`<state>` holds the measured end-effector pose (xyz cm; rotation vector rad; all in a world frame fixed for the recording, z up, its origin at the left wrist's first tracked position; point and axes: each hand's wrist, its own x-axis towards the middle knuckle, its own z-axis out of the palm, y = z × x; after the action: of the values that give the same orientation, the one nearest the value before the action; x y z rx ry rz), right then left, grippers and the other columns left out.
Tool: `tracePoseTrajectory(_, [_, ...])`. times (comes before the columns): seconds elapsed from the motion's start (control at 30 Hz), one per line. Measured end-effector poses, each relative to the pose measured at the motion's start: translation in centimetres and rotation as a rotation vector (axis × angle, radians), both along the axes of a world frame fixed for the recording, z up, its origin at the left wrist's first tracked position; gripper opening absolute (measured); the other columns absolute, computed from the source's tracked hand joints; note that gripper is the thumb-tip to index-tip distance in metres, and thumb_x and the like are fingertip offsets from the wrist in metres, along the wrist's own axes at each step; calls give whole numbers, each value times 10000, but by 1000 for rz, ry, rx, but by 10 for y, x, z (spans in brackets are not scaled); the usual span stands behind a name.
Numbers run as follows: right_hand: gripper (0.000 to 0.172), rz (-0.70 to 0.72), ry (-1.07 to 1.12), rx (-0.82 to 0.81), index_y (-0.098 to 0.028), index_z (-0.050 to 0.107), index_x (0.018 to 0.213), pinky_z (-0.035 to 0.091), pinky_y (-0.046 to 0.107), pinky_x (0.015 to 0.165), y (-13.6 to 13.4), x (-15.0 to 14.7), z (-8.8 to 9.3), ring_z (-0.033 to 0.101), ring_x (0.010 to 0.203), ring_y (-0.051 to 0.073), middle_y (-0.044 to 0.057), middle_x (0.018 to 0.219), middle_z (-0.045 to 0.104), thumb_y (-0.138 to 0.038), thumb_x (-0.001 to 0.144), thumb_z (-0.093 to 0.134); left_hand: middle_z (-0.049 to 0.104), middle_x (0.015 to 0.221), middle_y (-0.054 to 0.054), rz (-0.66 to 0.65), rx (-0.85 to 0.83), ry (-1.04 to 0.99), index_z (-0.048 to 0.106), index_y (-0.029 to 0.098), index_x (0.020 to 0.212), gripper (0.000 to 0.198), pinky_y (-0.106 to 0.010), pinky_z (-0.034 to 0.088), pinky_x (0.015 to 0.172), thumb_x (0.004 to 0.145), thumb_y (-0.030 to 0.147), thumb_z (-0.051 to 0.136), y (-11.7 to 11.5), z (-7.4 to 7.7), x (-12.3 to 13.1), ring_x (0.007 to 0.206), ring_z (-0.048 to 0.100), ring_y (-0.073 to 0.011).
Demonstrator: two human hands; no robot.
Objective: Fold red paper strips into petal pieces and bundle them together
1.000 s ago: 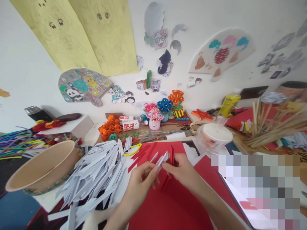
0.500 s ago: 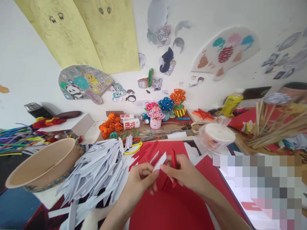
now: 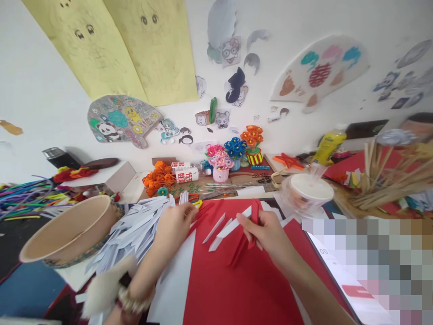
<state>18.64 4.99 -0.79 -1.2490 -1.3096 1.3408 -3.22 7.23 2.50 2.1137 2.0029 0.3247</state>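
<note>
My right hand (image 3: 262,230) is closed, with a folded white paper strip (image 3: 233,225) pinched by thumb and fingers. A folded red paper strip (image 3: 254,212) is also in its grip, upright against the fingers. Over on the left, my left hand (image 3: 177,221) is beside several red folded strips (image 3: 204,210) and a pair of scissors with yellow handles (image 3: 196,204). Its fingertips bend down and are partly hidden, so whatever they hold does not show. Another thin white strip (image 3: 214,228) lies on the red paper sheet (image 3: 237,289) under my hands.
A large pile of folded white strips (image 3: 131,234) lies left, with a tan bowl (image 3: 67,225) beyond it. A lidded white tub (image 3: 311,189) stands right. Small flower pots (image 3: 220,175) and plastic bottles (image 3: 186,174) line the back. A lit screen (image 3: 329,266) lies at right.
My left hand has let go of the white strip and moved left toward the scissors and red strips. My right hand keeps the white and red strips, slightly farther right.
</note>
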Motion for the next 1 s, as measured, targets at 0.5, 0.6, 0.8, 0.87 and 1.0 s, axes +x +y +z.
tracePoseTrajectory(0.5, [351,-181,113,-175,-190,545,487,193,204,311,2,-2,-4,311,294,64,-41,348,463,-400,748,647,673,906,-186,140,120,344,644,103,809,217,-411,498,767,915,136,457,54,-8,-10,952,649,-316])
tracePoseTrajectory(0.6, [293,-238,67,-182,-189,554,487,216,203,307,3,-3,-5,337,290,73,-38,338,474,-335,728,634,664,993,-250,124,192,264,620,111,871,246,-446,472,801,888,100,374,40,3,-2,1047,617,-383])
tracePoseTrajectory(0.8, [264,-281,36,-174,-185,552,468,248,198,310,3,-1,-5,373,299,78,-27,334,485,-287,702,619,730,774,-58,-13,101,-194,472,211,797,225,-290,520,631,947,350,377,0,13,14,653,694,-189])
tracePoseTrajectory(0.87, [251,-284,37,-174,-184,563,478,231,198,300,3,0,-5,359,288,77,-30,332,482,-291,699,613,734,751,-56,-61,-28,-711,436,216,746,251,-272,511,580,893,409,500,-12,11,19,611,683,-176])
tracePoseTrajectory(1.0, [246,-294,48,-159,-185,566,479,232,202,294,3,2,-5,363,283,81,-28,333,485,-293,694,615,719,677,-34,37,-156,-1150,494,191,698,356,-245,486,586,710,426,760,-24,1,25,589,649,-143])
